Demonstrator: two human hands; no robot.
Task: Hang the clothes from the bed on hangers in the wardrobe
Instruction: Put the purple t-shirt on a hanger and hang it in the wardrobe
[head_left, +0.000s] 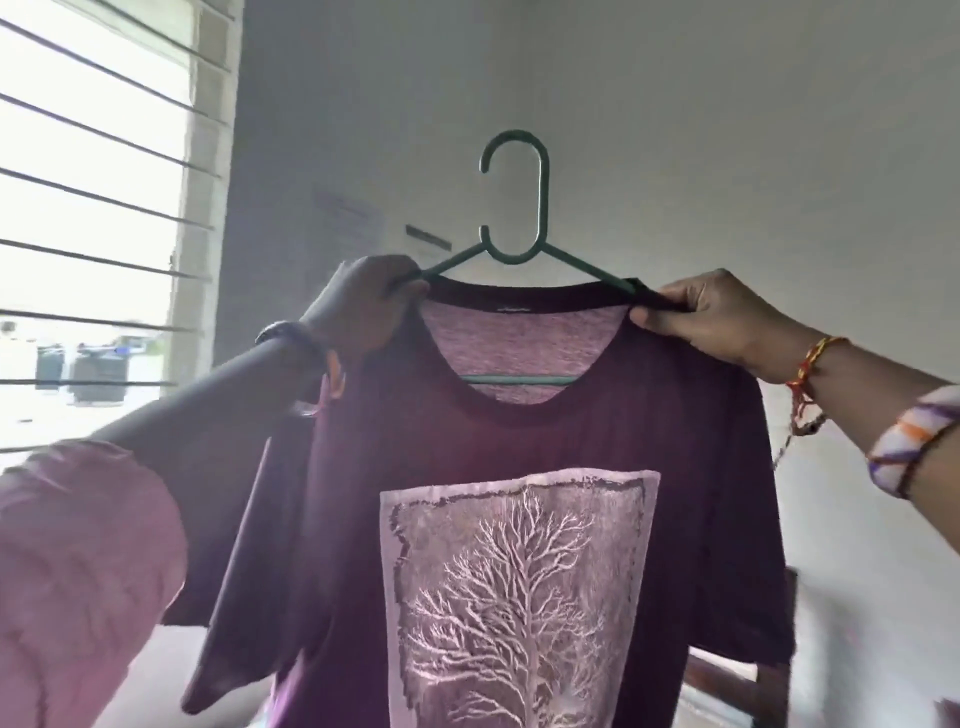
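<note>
A maroon T-shirt (519, 441) with a pale tree print hangs in front of me, held up at chest height. A green plastic hanger (540, 208) sits inside its neck; the hook stands above the collar and the lower bar shows through the neck opening. My left hand (363, 301) grips the collar and the hanger's left arm at the shirt's left shoulder. My right hand (706, 317) pinches the collar at the right shoulder, over the hanger's right arm. The shirt's lower part runs out of view.
A barred window (98, 208) fills the left side. A plain white wall (675, 130) is behind the shirt. A dark wooden piece of furniture (737, 686) shows at the lower right. The wardrobe is not in view.
</note>
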